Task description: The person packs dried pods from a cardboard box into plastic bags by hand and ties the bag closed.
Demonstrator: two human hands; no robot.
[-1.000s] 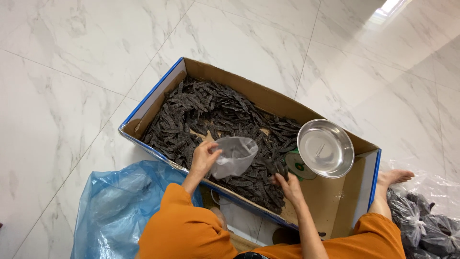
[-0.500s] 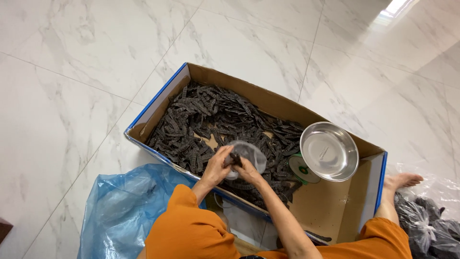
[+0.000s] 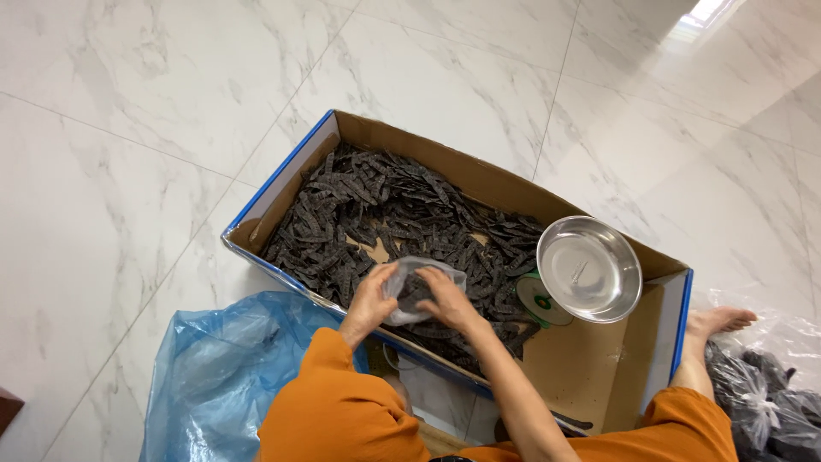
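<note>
Both hands stay: left hand point(image 3: 374, 295), right hand point(image 3: 445, 295) grip one clear bag point(image 3: 419, 287).

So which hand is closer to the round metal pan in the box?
The right hand. It grips the clear plastic bag on the side facing the metal pan, with dark pods between them. The left hand holds the bag's far side.

Probably a home: marble floor point(image 3: 128, 171).

Orange garment, loose folds, sleeve point(image 3: 329, 402) ending near elbow (forearms bare); orange trouser leg point(image 3: 684, 423); foot point(image 3: 718, 321) unshod.
</note>
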